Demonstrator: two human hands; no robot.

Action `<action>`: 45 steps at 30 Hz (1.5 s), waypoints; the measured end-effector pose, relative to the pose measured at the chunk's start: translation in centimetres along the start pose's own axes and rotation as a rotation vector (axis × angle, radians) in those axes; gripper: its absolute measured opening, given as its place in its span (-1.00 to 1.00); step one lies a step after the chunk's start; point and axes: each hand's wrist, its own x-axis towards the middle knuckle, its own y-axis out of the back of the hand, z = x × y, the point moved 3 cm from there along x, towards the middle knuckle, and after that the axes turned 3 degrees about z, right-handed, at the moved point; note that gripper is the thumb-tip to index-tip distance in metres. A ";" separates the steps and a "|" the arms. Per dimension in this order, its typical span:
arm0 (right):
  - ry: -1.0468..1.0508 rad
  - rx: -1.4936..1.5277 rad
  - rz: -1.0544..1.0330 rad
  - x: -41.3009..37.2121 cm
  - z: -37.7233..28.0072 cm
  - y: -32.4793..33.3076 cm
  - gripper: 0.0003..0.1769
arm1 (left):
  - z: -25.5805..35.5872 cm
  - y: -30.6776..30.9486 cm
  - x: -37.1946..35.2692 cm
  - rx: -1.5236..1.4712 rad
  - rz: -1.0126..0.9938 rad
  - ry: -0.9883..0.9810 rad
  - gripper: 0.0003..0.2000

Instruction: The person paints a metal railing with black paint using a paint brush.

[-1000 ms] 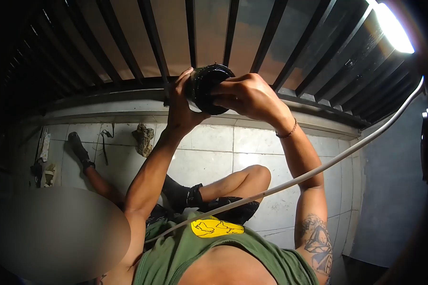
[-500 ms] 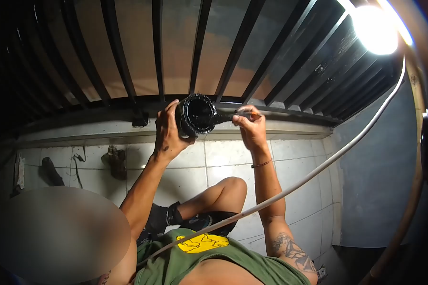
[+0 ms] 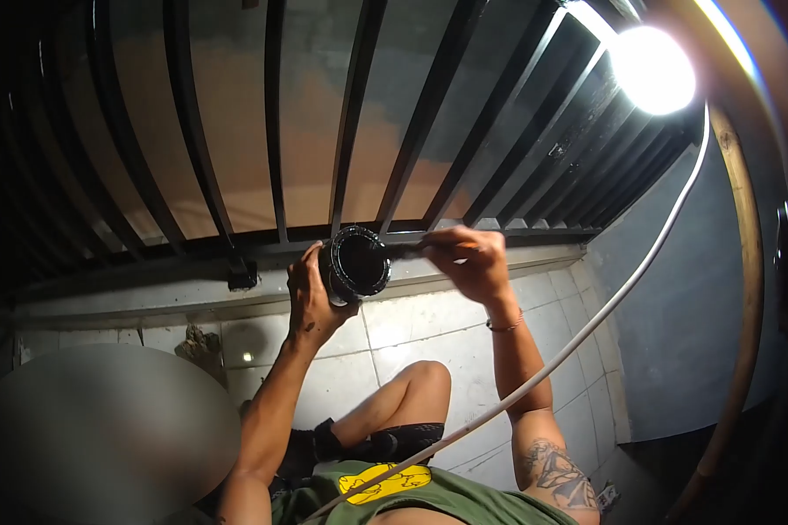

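Note:
My left hand (image 3: pixel 308 293) is wrapped round the side of a can of black paint (image 3: pixel 330 278), its mouth tilted toward me and its rim smeared with paint. Dark paint covers the inside. Between the fingers of my right hand (image 3: pixel 474 264), slightly blurred, is a paintbrush (image 3: pixel 404 251) with a dark head. The brush lies level, its bristle end right at the can's right rim. Both hands are in front of the bottom rail of a black metal fence (image 3: pixel 348 122).
Below the fence runs a pale ledge (image 3: pixel 140 300), with white floor tiles (image 3: pixel 324 372) in front of it. A bright lamp (image 3: pixel 653 72) shines at the upper right. Its white cable (image 3: pixel 604 311) crosses over my right arm. A bamboo pole (image 3: pixel 746 262) stands at the right by a grey wall (image 3: pixel 665 350).
My right hand has moved right, drawing the brush from inside the can toward its rim. The left hand still holds the can. The whole view has shifted a little.

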 end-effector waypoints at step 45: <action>0.137 1.765 1.536 18.8 7.1 1.6 -0.75 | -1.5 7.8 -4.1 0.255 -0.128 0.537 0.00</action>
